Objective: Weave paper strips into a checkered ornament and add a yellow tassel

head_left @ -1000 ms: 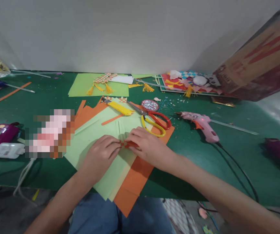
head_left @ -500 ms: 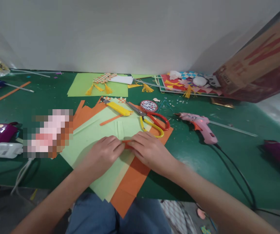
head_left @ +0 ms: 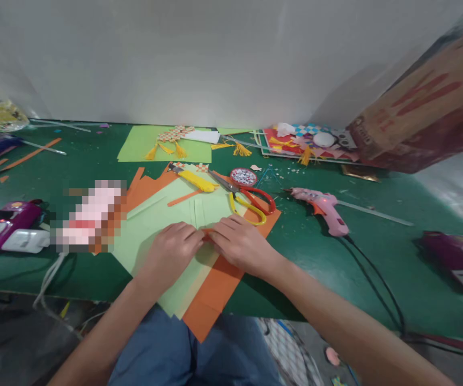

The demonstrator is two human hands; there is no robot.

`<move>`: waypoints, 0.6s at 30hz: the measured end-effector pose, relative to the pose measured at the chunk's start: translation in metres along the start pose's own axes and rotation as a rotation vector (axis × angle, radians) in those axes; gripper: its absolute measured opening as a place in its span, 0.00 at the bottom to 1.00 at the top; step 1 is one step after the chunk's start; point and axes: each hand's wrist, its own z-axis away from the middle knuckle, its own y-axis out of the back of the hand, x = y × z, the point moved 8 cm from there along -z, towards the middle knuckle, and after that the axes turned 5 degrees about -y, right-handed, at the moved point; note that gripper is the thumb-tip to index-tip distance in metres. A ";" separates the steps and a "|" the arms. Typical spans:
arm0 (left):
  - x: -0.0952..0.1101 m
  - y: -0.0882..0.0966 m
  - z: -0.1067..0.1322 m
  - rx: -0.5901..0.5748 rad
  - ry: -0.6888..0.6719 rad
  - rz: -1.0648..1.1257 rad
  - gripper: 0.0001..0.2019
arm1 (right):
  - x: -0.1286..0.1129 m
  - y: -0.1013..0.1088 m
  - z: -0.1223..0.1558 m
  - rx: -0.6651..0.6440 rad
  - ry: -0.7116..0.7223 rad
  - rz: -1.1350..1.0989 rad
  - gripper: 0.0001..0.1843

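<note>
Fingers of left hand (head_left: 175, 251) and right hand (head_left: 237, 244) both pinch the orange strip (head_left: 207, 234), equally near; long axis roughly parallels the desk (head_left: 291, 241)'s near edge.

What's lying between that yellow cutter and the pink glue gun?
In the head view, the scissors lie between them, then a bit of green table; a round container sits just beyond the scissors.

Left hand (head_left: 175, 249) and right hand (head_left: 239, 244) pinched an orange strip (head_left: 207, 234) near frame centre, over green paper (head_left: 146, 228). Cutter (head_left: 197, 180) and scissors (head_left: 234, 188) lay just above, glue gun (head_left: 328, 206) right of centre, bag (head_left: 420, 112) upper right.
</note>
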 end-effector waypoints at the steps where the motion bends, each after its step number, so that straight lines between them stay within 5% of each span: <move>1: 0.000 0.000 -0.002 -0.011 0.003 -0.014 0.08 | 0.001 0.000 0.000 -0.013 -0.004 -0.014 0.13; 6: 0.003 0.004 -0.004 0.050 -0.016 -0.071 0.07 | 0.019 0.000 0.004 -0.168 -0.112 -0.264 0.07; 12: 0.006 0.007 -0.001 0.112 -0.036 -0.058 0.09 | 0.047 -0.001 0.011 -0.354 -0.331 -0.439 0.12; 18: 0.006 0.009 -0.002 0.126 -0.036 -0.057 0.10 | 0.047 -0.001 0.010 -0.410 -0.344 -0.503 0.06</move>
